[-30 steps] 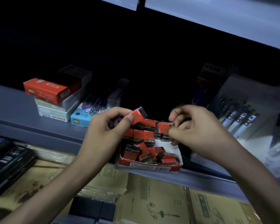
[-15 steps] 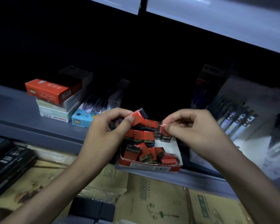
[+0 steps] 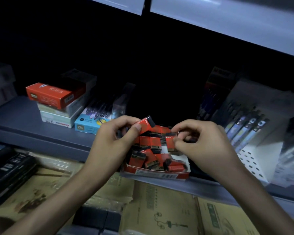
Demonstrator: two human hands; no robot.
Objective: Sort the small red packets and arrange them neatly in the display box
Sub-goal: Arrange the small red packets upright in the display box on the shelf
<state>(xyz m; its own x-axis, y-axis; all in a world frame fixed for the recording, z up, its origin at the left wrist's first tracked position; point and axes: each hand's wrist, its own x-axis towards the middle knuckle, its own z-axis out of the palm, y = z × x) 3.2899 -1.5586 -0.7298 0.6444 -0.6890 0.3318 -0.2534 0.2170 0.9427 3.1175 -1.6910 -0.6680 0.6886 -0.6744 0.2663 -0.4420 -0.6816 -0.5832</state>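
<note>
**Both hands loaded over the display box**

Dim shelf bay, poor light. My left hand [image 3: 112, 139] is closed in a pinch on one red packet [image 3: 145, 124], thumb against its face and forefinger curled over the top. I hold it tilted, black end up, clear above the box, so I can check its facing before it goes down.

My right hand [image 3: 202, 143] pinches a second packet [image 3: 171, 141] with the fingertips only, the other fingers curled in. That packet stands at the right end of the standing row [image 3: 149, 141] at the back of the display box [image 3: 157, 175]. Whether it rests on the box floor or hangs in my grip, I cannot tell. A fingertip hold suits the tight space there.

In the front half of the box, loose packets [image 3: 153, 164] lie at all angles. Some white floor shows at the right.

Judgement: the back row is begun and the front heap is unsorted, so the job is halfway at best. The risk is that a careless push at the row end topples its neighbours.

The box sits near the front edge of the shelf [image 3: 24, 119], within easy reach. A red carton [image 3: 53, 96] tops a stack to the left, with a blue box [image 3: 87, 128] beside it. Pen racks [image 3: 244, 128] stand to the right, apart from my work.
</note>
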